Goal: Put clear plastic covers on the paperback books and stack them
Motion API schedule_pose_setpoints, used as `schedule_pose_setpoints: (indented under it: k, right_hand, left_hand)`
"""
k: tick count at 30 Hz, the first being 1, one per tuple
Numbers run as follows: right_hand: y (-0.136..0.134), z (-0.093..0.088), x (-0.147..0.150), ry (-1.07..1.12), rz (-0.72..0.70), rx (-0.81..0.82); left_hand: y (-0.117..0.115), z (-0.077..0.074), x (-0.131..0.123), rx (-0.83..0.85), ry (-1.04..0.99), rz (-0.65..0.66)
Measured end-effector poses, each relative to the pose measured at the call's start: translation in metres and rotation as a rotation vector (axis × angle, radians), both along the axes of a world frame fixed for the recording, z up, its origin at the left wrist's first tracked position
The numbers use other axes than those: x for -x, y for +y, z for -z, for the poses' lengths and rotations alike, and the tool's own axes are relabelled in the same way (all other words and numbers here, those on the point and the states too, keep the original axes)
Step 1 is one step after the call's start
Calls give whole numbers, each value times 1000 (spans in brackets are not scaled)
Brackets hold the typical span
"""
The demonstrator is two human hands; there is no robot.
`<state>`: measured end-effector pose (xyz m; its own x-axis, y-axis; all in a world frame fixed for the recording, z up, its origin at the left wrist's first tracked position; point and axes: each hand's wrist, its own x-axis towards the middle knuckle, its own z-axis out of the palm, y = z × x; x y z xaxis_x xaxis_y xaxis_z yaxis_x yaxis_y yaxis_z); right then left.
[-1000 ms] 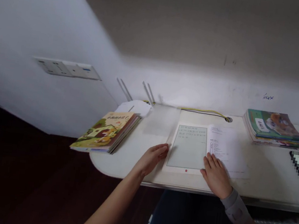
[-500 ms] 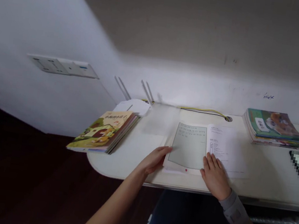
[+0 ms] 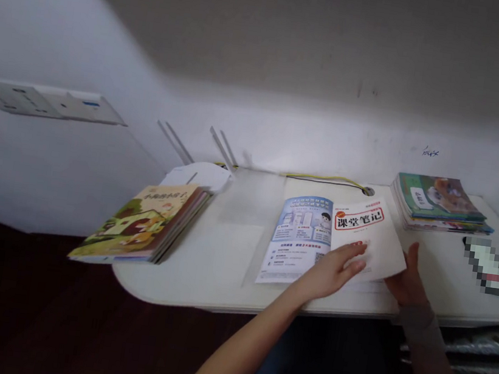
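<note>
Booklet (image 3: 365,236), thin white paper with red title, lies mid white desk (image 3: 222,251), 12 o'clock. Left hand (image 3: 333,270) rests flat on the cover, fingers loose; right hand (image 3: 407,275) clasps its 3 o'clock edge. Probably light and floppy: hold near the spine.

- Booklet (image 3: 383,253): thin paper, white cover with a faint sheen.
- Blue page (image 3: 300,237): smooth printed paper, slightly glossy.
- Desk (image 3: 222,257): white, smooth, matt, like laminate.
- Picture books (image 3: 143,222): glossy paper covers.
- Cuff (image 3: 418,319): grey cloth, soft and matt.
- Cable (image 3: 324,178): yellow, smooth plastic sheath.
- Wall (image 3: 295,52): matt paint, lightly scuffed.
</note>
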<state>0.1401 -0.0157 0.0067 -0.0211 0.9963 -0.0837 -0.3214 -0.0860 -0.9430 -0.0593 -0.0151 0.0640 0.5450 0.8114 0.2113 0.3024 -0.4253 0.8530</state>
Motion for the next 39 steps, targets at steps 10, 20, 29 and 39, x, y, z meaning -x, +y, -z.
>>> schedule_pose_setpoints:
  k: [10, 20, 29, 39]
  right_hand:
    - [-4, 30, -46, -73, 41, 193]
    - [-9, 40, -59, -648, 276, -60]
    - [7, -9, 62, -1529, -285, -883]
    - [70, -20, 182, -1740, -890, -948]
  left_hand:
    - [30, 87, 85, -233, 404, -672]
    - [16, 105, 104, -232, 582, -593]
    - [10, 91, 98, -130, 613, -459]
    - [13, 87, 136, 41, 154, -546]
